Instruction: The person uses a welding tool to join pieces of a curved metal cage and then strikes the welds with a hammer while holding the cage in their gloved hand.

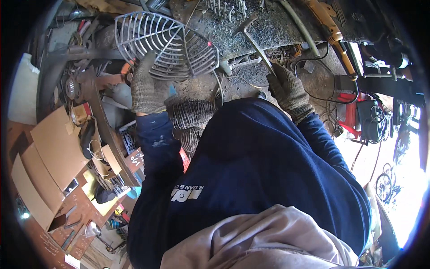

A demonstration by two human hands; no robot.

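Observation:
My left hand [147,87], in a knitted work glove, grips the near left edge of a curved metal grille [172,38]. The grille is built of bent bars joined to ribs that meet near its middle. On its right side shows a small bright red spot. In my gloved right hand [289,89] is a chipping hammer [256,42], held by the end of its metal handle. Its head points away from me, over the bench to the right of the grille, and touches nothing that I can make out.
The dark metal workbench [286,29] is strewn with grit. A yellow power tool [329,29] with a cord lies at its right. Below the grille are stacked similar wire pieces [192,114]. An open cardboard box [58,152] stands at left; a red and black machine [354,116] is at right.

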